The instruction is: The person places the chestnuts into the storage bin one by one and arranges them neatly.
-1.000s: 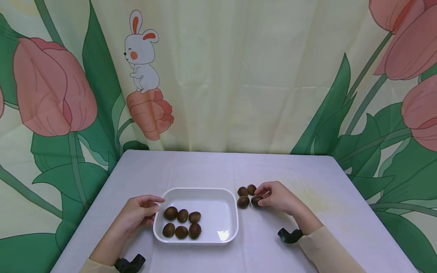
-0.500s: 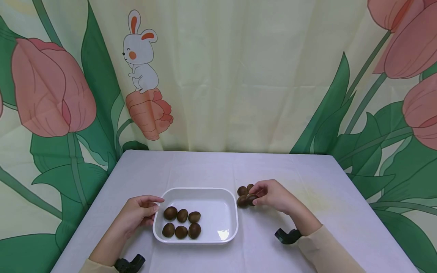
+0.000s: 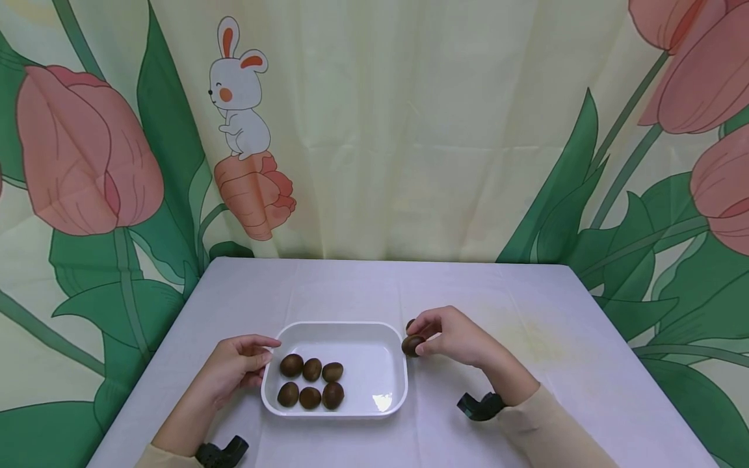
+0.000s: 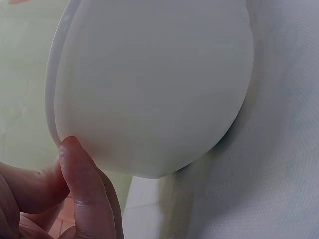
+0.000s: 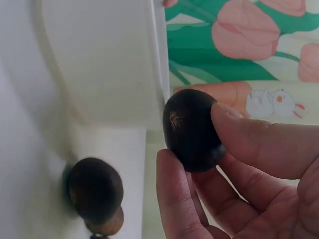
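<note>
At lower left, the left hand (image 3: 238, 365) pinches the white tray (image 3: 371, 367) by its rim; inside lie six brown nuts (image 3: 310, 397). Right of the tray, at lower centre-right, the right hand (image 3: 456, 337) holds one dark nut (image 3: 412, 346) between thumb and fingers.

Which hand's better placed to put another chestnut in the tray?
Likely the right hand: it pinches a chestnut beside the white tray; the left hand is at the opposite end with none visible.

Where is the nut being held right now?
In the head view, the brown nut is right of centre, in the grip of the right hand, beside the right edge of the white tray.
</note>
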A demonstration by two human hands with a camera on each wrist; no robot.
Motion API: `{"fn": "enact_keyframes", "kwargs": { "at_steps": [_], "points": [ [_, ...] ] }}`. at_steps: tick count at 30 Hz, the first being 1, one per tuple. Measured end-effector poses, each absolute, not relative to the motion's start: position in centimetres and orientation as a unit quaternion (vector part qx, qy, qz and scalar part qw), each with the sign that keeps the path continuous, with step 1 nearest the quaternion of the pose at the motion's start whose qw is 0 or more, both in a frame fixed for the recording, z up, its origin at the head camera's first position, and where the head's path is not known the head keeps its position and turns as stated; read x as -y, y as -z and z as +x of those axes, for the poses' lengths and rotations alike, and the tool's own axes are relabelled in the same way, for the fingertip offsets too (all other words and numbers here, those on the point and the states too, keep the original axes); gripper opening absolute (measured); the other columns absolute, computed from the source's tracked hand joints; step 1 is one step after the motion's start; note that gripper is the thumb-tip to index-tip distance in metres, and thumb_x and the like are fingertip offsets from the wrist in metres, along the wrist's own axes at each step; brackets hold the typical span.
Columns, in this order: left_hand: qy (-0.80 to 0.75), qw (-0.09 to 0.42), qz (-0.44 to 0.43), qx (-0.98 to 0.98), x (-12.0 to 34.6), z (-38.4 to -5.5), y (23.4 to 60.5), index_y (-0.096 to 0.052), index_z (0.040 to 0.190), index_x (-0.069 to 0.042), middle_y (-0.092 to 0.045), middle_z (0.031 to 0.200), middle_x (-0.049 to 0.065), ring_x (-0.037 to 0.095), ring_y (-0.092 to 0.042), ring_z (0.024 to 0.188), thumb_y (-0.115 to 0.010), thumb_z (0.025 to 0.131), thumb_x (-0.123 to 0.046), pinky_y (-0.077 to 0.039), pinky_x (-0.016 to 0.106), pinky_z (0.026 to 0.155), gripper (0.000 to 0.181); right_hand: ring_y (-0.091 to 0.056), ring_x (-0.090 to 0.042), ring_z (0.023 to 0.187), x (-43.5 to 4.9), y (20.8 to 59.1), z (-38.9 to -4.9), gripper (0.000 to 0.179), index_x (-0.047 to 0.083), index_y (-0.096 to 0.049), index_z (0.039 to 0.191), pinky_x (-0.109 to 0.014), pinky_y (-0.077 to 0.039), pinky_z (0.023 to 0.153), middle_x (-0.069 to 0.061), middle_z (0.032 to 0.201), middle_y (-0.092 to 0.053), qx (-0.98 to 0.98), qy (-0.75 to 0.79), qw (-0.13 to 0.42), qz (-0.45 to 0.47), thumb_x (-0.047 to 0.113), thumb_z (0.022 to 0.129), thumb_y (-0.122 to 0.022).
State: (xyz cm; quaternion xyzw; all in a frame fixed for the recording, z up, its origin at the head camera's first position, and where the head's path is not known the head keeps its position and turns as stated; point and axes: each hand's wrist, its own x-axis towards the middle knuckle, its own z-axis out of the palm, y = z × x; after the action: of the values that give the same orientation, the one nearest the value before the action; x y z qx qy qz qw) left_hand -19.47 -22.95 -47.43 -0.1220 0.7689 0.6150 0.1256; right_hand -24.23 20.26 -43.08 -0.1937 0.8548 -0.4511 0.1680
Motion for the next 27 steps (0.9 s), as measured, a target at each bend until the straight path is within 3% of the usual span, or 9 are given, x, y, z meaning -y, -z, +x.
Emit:
{"fn": "enact_keyframes", "kwargs": {
  "at_steps": [10,27],
  "points": [
    [-0.615,0.125,-0.121,-0.769,22.9,-19.4,47.3,-0.075,0.129,-0.002,-0.072,0.096,0.008,0.018,-0.064,0.066,-0.073,0.099,-0.001,-0.056,0.026,0.055,0.030,-0.074,-0.020,0.092,-17.1,42.6,-23.7,0.023,0.010,-0.079,0.108,-0.032,-0.060,0.083,-0.006,0.101,-0.080,-0.830,0.460,0.213,-0.231,0.000,0.088,-0.082],
    [-0.614,0.126,-0.118,-0.770,23.0,-19.5,47.3,-0.075,0.130,-0.003,-0.074,0.096,0.007,0.018,-0.063,0.066,-0.073,0.100,-0.003,-0.056,0.026,0.056,0.030,-0.072,-0.005,0.088,-12.0,43.0,-22.8,0.027,0.024,-0.080,0.098,-0.025,-0.055,0.083,0.013,0.092,-0.078,-0.856,0.372,0.201,-0.296,0.005,0.082,-0.090]
  ]
}}
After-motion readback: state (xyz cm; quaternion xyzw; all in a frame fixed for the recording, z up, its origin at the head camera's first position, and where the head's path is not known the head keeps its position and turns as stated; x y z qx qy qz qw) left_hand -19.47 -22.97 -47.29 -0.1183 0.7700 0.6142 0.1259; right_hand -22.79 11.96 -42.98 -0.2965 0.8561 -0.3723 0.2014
